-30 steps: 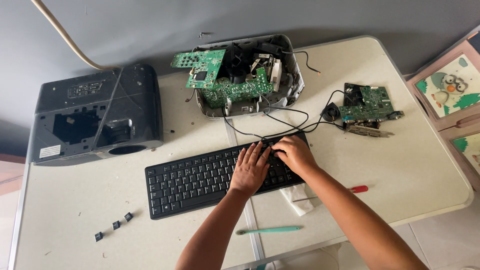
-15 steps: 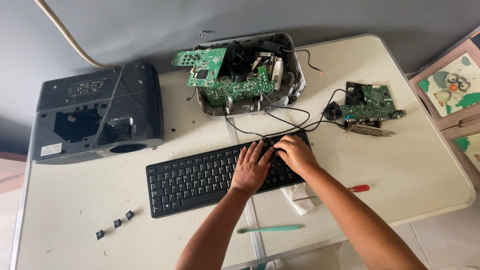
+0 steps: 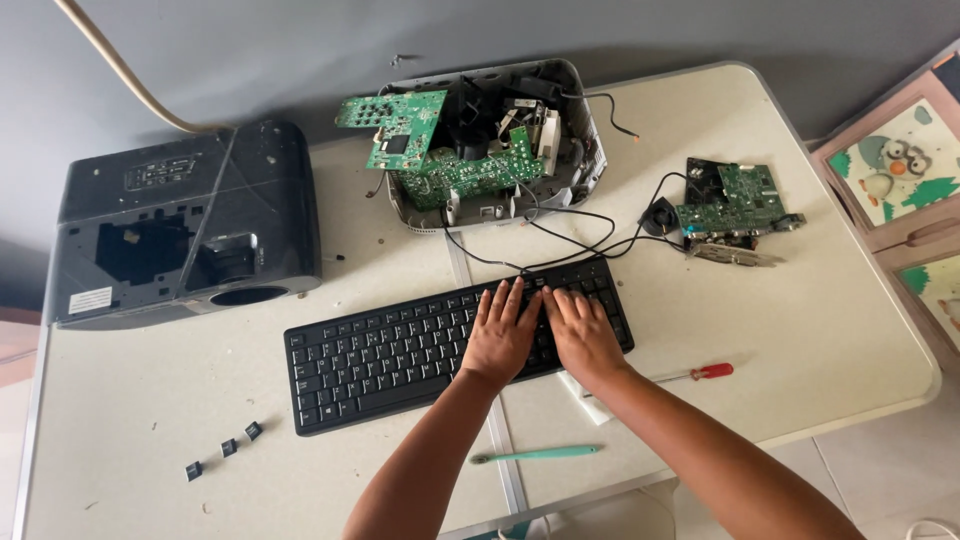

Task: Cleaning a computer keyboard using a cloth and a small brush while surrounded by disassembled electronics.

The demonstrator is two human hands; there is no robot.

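Both hands, left hand; right hand, flat on matte black keyboard.

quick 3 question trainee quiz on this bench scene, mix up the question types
1. True or false: both hands rest flat on the right end of the flat black plastic keyboard.
2. Which lies nearest the right hand? A) red-handled screwdriver B) three loose black keycaps C) black plastic projector housing
3. Fill in: the slim teal tool lies on the white table between the keyboard and the table's ____ edge.

Key:
1. True: the left hand and right hand lie side by side there.
2. A
3. near
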